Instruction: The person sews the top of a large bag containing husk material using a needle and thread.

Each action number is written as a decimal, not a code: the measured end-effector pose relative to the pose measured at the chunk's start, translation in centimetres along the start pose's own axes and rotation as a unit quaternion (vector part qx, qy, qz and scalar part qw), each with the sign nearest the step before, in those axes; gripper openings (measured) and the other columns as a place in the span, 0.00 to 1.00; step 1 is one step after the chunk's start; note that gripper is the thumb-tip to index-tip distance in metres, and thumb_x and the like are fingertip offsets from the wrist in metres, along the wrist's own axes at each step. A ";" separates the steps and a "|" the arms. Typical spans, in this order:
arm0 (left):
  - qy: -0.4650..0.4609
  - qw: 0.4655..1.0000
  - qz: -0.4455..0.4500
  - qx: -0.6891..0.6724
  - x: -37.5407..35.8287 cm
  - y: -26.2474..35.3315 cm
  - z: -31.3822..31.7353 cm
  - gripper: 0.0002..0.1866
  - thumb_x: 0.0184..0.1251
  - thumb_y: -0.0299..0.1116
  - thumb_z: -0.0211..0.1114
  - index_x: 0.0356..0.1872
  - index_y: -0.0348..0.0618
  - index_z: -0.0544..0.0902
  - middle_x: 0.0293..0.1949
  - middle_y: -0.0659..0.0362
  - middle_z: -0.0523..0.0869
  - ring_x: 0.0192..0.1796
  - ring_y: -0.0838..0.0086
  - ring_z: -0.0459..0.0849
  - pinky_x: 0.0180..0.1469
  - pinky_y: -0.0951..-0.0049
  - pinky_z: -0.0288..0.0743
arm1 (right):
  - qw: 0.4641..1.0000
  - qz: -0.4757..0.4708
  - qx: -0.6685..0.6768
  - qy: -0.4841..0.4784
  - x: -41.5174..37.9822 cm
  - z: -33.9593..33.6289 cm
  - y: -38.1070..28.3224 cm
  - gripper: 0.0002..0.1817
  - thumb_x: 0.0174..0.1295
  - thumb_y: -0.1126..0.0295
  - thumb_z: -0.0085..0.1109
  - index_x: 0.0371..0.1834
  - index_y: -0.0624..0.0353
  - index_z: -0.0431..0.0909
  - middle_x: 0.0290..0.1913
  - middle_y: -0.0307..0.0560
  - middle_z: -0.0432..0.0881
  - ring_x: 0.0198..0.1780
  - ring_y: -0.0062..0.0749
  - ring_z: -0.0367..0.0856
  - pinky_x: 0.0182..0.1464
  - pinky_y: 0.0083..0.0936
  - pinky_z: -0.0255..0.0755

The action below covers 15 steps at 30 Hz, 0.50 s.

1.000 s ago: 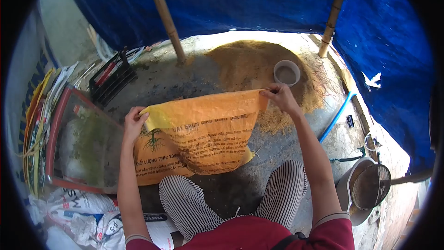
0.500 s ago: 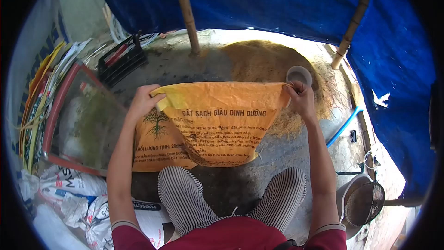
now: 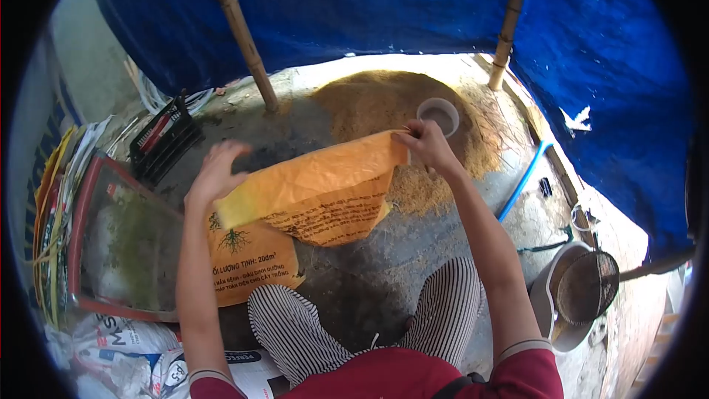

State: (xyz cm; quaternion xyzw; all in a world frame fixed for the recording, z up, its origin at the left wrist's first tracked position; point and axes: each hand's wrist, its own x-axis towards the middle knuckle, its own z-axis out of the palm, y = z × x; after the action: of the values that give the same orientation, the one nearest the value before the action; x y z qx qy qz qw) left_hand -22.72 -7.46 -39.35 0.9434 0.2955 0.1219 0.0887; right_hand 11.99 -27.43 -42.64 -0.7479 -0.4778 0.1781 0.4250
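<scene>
An orange printed bag (image 3: 317,177) hangs in front of my knees, its top edge slanting up to the right and its upper part folded over. My right hand (image 3: 426,142) pinches the top right corner. Beside the left end of the bag is my left hand (image 3: 220,170), fingers apart, holding nothing. The lower left part of the bag shows a tree-root print and large lettering. Just beyond my right hand, a round white container (image 3: 439,113) rests on a brown heap of loose material (image 3: 369,100).
A black crate (image 3: 166,140) and a red-framed screen (image 3: 125,244) are at the left, above white sacks (image 3: 118,340). On the right are a blue pipe (image 3: 524,181), a round sieve (image 3: 587,288) and tubs. Bamboo poles (image 3: 244,33) stand before a blue tarp (image 3: 369,7).
My left hand has let go of the bag's left corner and opened. The bag has tilted, its left end lower. The camera view has shifted too.
</scene>
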 end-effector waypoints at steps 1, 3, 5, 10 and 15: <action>0.041 0.997 0.037 -0.055 1.4 3.8 -0.7 0.23 0.52 0.31 0.66 0.52 0.41 0.77 0.56 0.50 0.76 0.63 0.59 0.67 0.66 0.62 0.59 | 1.000 0.010 0.000 0.001 -0.5 0.1 -0.7 0.13 0.55 0.66 0.64 0.38 0.66 0.82 0.27 0.47 0.82 0.28 0.23 0.76 0.33 0.27 0.70; 0.086 0.980 0.134 -0.121 4.3 10.5 0.9 0.24 0.56 0.36 0.65 0.54 0.39 0.75 0.55 0.48 0.77 0.60 0.58 0.72 0.64 0.63 0.63 | 0.999 0.013 0.022 -0.025 -0.8 0.1 -1.8 0.13 0.55 0.67 0.64 0.37 0.66 0.82 0.26 0.48 0.82 0.28 0.22 0.76 0.33 0.27 0.70; 0.103 0.966 0.171 -0.163 6.7 14.9 5.5 0.23 0.57 0.35 0.65 0.54 0.38 0.75 0.55 0.47 0.76 0.58 0.54 0.74 0.61 0.63 0.66 | 0.999 0.016 0.030 -0.037 -0.7 -0.2 -2.0 0.13 0.55 0.66 0.64 0.37 0.67 0.82 0.26 0.48 0.82 0.27 0.22 0.76 0.33 0.27 0.70; 0.076 0.956 0.055 -0.277 9.7 18.6 10.6 0.14 0.59 0.33 0.63 0.44 0.37 0.81 0.39 0.47 0.84 0.43 0.54 0.82 0.45 0.62 0.74 | 0.991 0.075 0.070 -0.085 -0.4 -1.7 -0.2 0.13 0.58 0.65 0.62 0.40 0.64 0.83 0.23 0.41 0.80 0.28 0.20 0.76 0.31 0.22 0.69; 0.102 0.957 0.045 -0.268 10.8 17.3 10.9 0.10 0.60 0.32 0.62 0.38 0.36 0.82 0.32 0.49 0.85 0.36 0.59 0.84 0.38 0.65 0.75 | 0.983 0.097 0.138 0.071 0.0 -6.2 1.3 0.14 0.64 0.58 0.55 0.42 0.56 0.82 0.20 0.33 0.75 0.16 0.12 0.63 0.19 0.13 0.61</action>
State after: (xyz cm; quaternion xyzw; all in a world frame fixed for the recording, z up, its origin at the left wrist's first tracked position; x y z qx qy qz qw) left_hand -1.83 -16.23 -43.69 0.8800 0.2163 0.2957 0.3023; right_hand 16.89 -30.57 -40.10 -0.7354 -0.3427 0.2288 0.5380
